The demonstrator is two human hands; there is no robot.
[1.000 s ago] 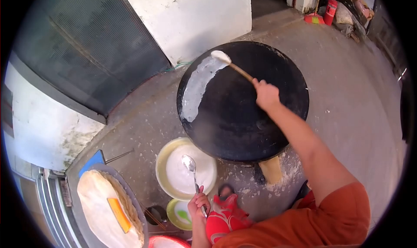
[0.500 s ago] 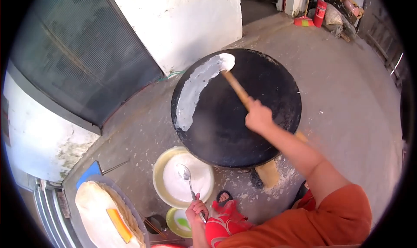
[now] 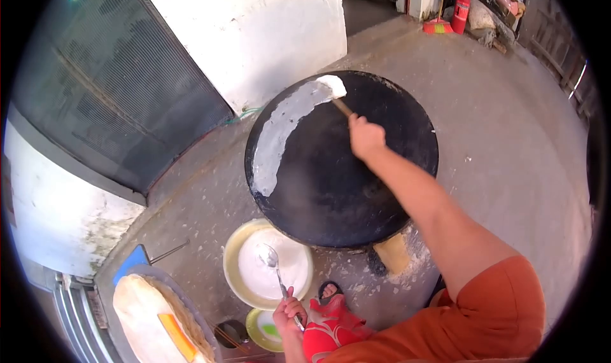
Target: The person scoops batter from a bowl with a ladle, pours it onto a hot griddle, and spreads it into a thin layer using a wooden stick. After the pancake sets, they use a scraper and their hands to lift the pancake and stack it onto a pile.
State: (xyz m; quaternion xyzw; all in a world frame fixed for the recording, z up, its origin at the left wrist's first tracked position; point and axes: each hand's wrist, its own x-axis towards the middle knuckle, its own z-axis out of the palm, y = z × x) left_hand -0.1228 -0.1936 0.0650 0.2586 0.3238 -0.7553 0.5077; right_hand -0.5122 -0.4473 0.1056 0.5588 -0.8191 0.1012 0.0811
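I've got right hand (image 3: 367, 137) gripping wooden handle (image 3: 342, 107), white lump (image 3: 333, 85) at its tip on black griddle (image 3: 356, 185); left hand (image 3: 289, 313) holding spoon (image 3: 268, 256) over bowl (image 3: 232, 267). Pale band (image 3: 277, 143) coats one arc, most surface uncoated.

Up between one and two o'clock, there's a red-headed broom (image 3: 438, 27), handle up, just beside a red fire extinguisher (image 3: 461, 13), with a pale sack (image 3: 480, 16) right of that. Ribbed dark door panel (image 3: 121, 76) fills ten o'clock; at eleven, a scuffed white wall (image 3: 254, 38), green cord (image 3: 245, 114) trailing near its foot.
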